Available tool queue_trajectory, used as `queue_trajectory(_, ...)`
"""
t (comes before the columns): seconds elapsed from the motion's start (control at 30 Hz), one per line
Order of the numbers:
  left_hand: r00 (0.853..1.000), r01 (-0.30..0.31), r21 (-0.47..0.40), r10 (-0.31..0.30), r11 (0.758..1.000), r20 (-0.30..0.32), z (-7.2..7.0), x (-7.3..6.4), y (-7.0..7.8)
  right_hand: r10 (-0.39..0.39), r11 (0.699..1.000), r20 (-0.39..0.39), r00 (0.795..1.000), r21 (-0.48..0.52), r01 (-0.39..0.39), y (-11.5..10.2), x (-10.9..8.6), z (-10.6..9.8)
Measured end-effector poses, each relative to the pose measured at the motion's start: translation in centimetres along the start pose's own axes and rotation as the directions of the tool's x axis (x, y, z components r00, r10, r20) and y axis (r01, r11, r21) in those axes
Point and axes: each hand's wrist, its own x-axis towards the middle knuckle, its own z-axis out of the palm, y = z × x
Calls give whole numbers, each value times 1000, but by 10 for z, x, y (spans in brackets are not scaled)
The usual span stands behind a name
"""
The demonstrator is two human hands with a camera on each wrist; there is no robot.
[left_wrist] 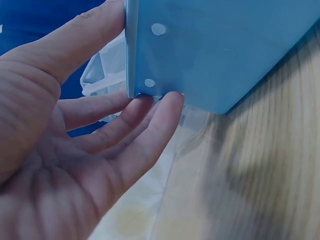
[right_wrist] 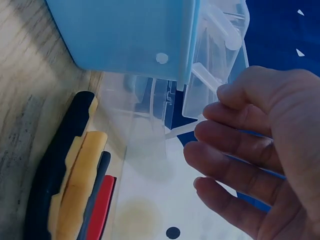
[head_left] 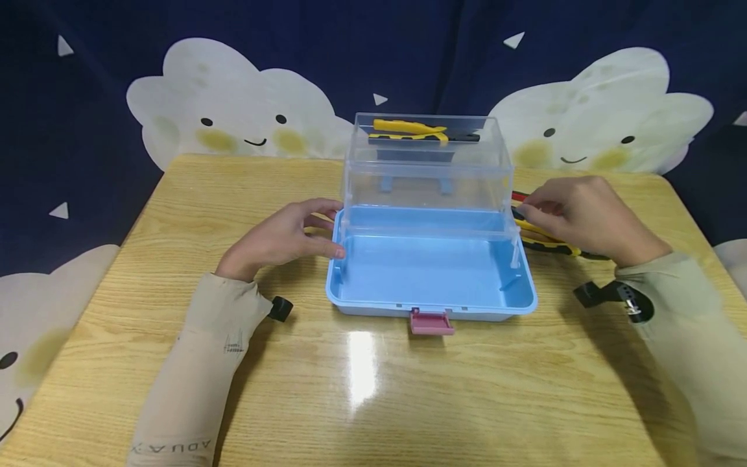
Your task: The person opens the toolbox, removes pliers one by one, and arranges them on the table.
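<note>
A light blue toolbox (head_left: 432, 272) stands with its clear upper section (head_left: 426, 188) raised at the back and its pink latch (head_left: 432, 322) hanging in front. My left hand (head_left: 286, 233) holds the box's left edge, thumb over the rim and fingertips around the back corner (left_wrist: 165, 105). Past the right side, my right hand (head_left: 583, 214) hovers above several tools with yellow, black and red parts (right_wrist: 80, 185). Its fingers bend loosely, with nothing between them in the right wrist view. Yellow and black tools (head_left: 408, 130) show at the top of the clear section.
The wooden table (head_left: 362, 415) extends in front of the box and to both sides. Behind it hangs a dark blue cloth (head_left: 408, 52) printed with smiling clouds. Small black devices (head_left: 281, 309) are fixed at both wrists.
</note>
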Motion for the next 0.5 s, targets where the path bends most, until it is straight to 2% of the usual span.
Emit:
queue_trajectory(0.23,1000,-16,-15,16,1000,0,1,-1,0,-49,998,43,998,-40,50,-10,12,-9)
queue_trajectory(0.37,1000,-24,-11,24,1000,0,1,-1,-1,-102,993,34,994,-61,104,-15,23,-16)
queue_trajectory(0.5,1000,-24,-9,24,1000,1,1,0,-2,-112,990,9,994,-83,112,-17,31,-22)
